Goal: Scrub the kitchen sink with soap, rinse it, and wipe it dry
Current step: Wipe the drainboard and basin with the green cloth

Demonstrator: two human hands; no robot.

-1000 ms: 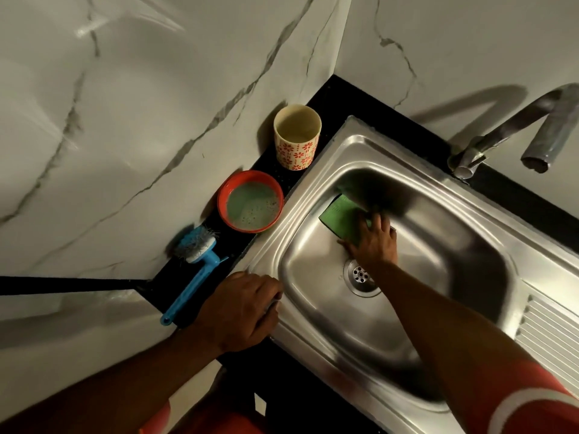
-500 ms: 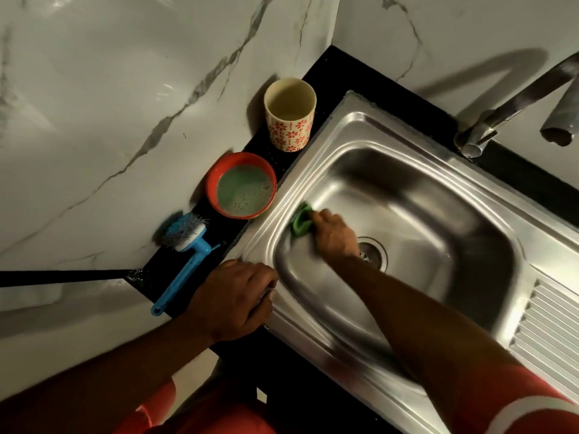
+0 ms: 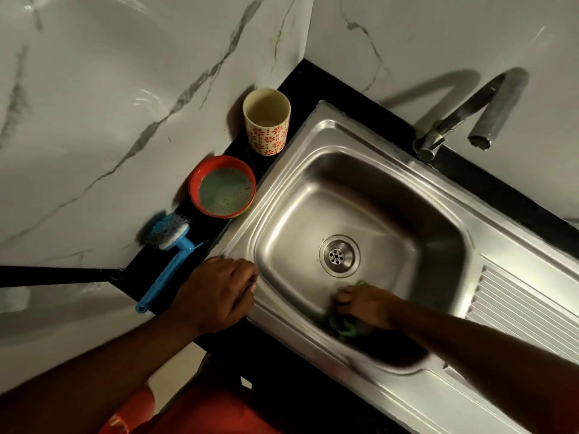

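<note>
**Q:** Why are your hands set so?

**A:** Your right hand (image 3: 366,305) grasps the green sponge (image 3: 340,325), pressed to the near wall of the sink (image 3: 407,189), below the drain (image 3: 339,256). The blur suggests scrubbing. Your left hand (image 3: 216,296), clenched on nothing seen, rests on the rim's near-left corner, probably to brace your reach.

**Q:** And the count?

**A:** One sink, one drain, one tap (image 3: 492,117), one sponge. On the worktop (image 3: 313,86) strip between sink and wall:
- one red bowl (image 3: 222,160) of cloudy green liquid, likely soap kept within reach
- one flowered cup (image 3: 266,139)
- one blue brush (image 3: 166,274), untouched

No cloth shows, so rinsing and drying appear to lie ahead.
</note>
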